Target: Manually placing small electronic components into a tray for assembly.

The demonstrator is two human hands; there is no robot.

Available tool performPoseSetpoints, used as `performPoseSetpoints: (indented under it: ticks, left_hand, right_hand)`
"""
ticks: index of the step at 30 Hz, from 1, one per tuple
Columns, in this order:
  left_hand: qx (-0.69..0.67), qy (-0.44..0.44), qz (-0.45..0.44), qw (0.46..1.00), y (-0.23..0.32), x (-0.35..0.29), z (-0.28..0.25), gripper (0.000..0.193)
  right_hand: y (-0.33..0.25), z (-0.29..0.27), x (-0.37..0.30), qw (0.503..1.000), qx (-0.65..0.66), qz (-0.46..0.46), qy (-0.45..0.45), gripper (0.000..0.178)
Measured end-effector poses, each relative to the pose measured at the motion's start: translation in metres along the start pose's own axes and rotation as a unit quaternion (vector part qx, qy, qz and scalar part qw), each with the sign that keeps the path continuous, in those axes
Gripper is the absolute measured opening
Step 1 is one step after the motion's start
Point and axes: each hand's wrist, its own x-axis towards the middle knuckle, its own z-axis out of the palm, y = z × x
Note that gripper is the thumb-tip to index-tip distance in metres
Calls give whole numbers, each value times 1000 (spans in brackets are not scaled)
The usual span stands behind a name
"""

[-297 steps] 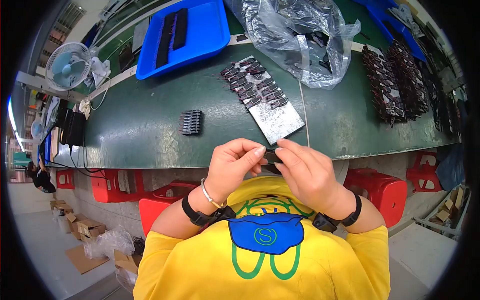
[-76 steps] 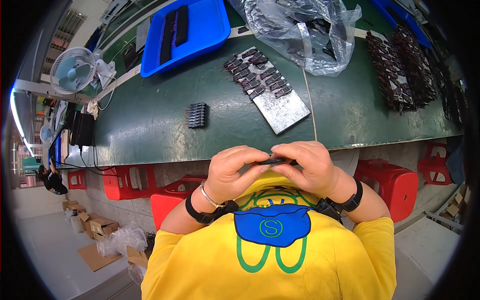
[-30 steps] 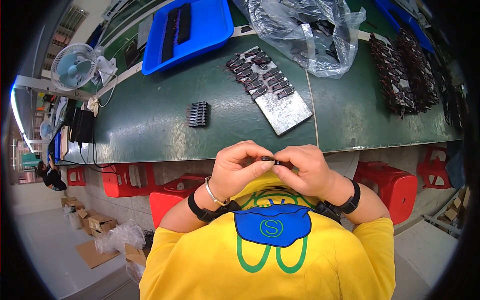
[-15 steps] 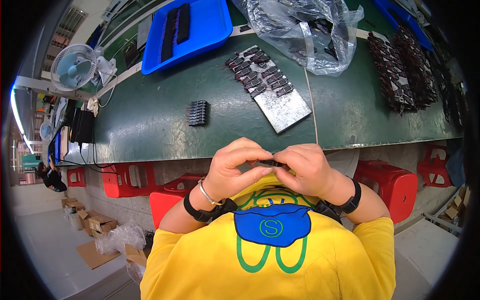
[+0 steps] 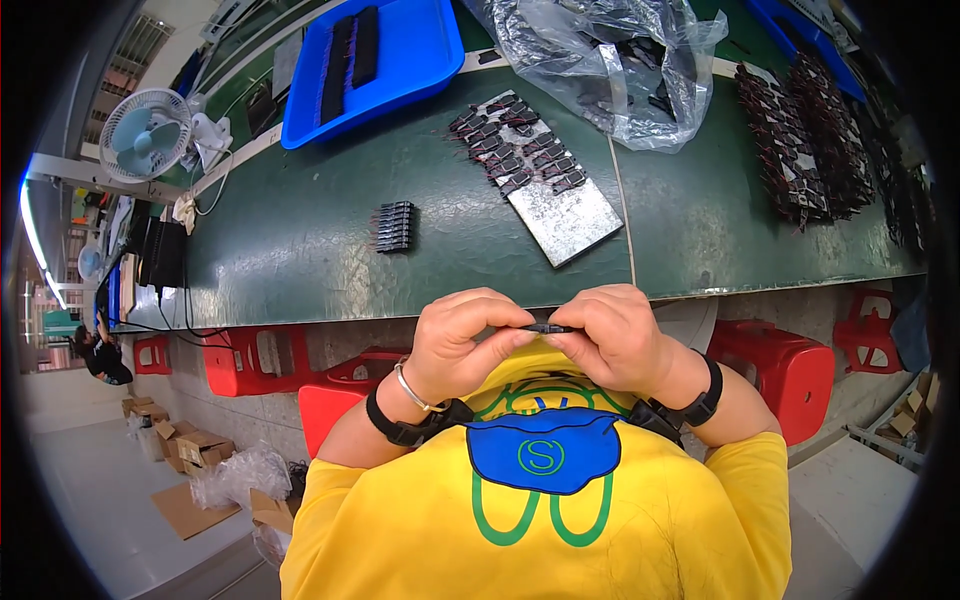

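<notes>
Between my two hands is a small black part (image 5: 544, 328), slim and short, held level just off the table's near edge; its exact kind is too small to make out. My left hand (image 5: 462, 335) pinches its left end between thumb and forefinger. The other end is in the pinch of my right hand (image 5: 615, 335). Beyond them on the green table (image 5: 310, 260) lies a neat row of small black parts with thin leads (image 5: 394, 227). To its right, a metal plate (image 5: 570, 222) carries several small black wired parts (image 5: 500, 150) on its far half.
At the back left stands a blue tray (image 5: 420, 85) with long dark strips. A clear plastic bag (image 5: 640, 120) with dark pieces lies at the back. More plates loaded with wired parts (image 5: 790, 150) sit right. Red stools (image 5: 775, 380) stand beside me; a fan (image 5: 146, 135) is far left.
My hands have drawn slightly apart, and more of the small black part shows between my fingertips. The things on the table stay in place.
</notes>
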Motion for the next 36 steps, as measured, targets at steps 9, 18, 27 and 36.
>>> performPoseSetpoints:
  ticks: [9, 18, 27, 36]
  left_hand:
    - [-276, 100, -124, 948, -14, -18, 17, 11]
    - [-347, 86, -149, 922, -16, -20, 16, 19]
    - [-172, 45, -103, 979, -11, -13, 10, 14]
    - [21, 49, 95, 994, -14, -1, 1, 24]
  right_hand:
    - [-7, 4, 10, 986, 111, 121, 21, 22]
    - [-4, 4, 14, 997, 53, 52, 24, 21]
    - [-2, 7, 14, 997, -12, -55, 44, 17]
    - [7, 7, 11, 990, -16, -140, 21, 22]
